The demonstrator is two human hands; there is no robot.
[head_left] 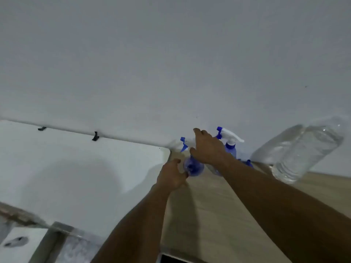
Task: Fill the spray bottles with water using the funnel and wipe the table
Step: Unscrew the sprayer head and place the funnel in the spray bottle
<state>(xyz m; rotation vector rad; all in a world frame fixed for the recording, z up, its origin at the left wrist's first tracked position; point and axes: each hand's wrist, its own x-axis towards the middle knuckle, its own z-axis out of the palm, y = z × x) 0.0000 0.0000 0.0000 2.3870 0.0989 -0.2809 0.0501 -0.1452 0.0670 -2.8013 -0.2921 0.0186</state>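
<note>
A blue see-through spray bottle (pixel 195 168) stands at the far edge of the wooden table (pixel 209 209), by the wall. My left hand (pixel 171 176) holds its body from the left. My right hand (pixel 208 147) is above it, closed around its white spray head (pixel 185 143) with the blue nozzle. Whether the head sits on the neck or is off it is hidden by the hand. A second blue spray bottle (pixel 230 149) with a white trigger head stands just behind my right hand. No funnel or cloth is in view.
A large clear water bottle (pixel 303 150) stands at the right by the wall. Small blue parts (pixel 248 163) lie behind my right forearm. A white table (pixel 76 177) adjoins the wooden one on the left. A dark object (pixel 171 259) lies at the near edge.
</note>
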